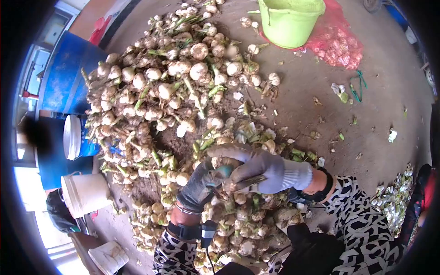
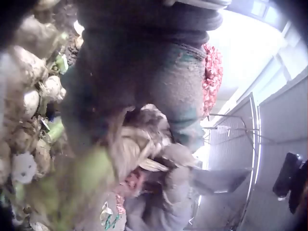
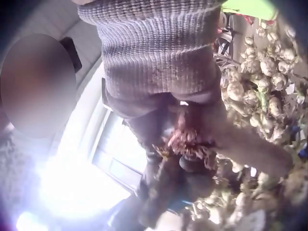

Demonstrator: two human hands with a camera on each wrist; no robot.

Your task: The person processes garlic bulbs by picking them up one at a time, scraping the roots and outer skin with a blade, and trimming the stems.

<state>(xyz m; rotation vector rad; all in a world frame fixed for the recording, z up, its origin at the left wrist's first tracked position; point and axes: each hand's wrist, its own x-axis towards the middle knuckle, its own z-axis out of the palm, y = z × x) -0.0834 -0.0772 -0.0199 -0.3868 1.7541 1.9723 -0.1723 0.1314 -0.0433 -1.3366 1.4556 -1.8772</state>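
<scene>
My left hand (image 1: 201, 183), in a dark, soiled glove, grips a garlic bulb (image 2: 154, 120). The bulb's dry husk and green stalk (image 2: 91, 173) trail out of the hand in the left wrist view. Facing it, my right hand (image 1: 270, 172) wears a grey knit glove and meets the left at the bulb. A flat dark blade, like a small knife's (image 1: 250, 182), shows below the right fingers, its handle hidden in that hand. Stringy roots (image 3: 185, 142) stick out between the hands in the right wrist view.
A large heap of garlic (image 1: 156, 87) spreads ahead, with more bulbs (image 1: 247, 229) below my hands. Blue barrels (image 1: 68, 73) and white buckets (image 1: 85, 192) stand at left. A green bucket (image 1: 291, 23) and red net bag (image 1: 339, 46) sit far right; peelings (image 1: 392, 201) lie near right.
</scene>
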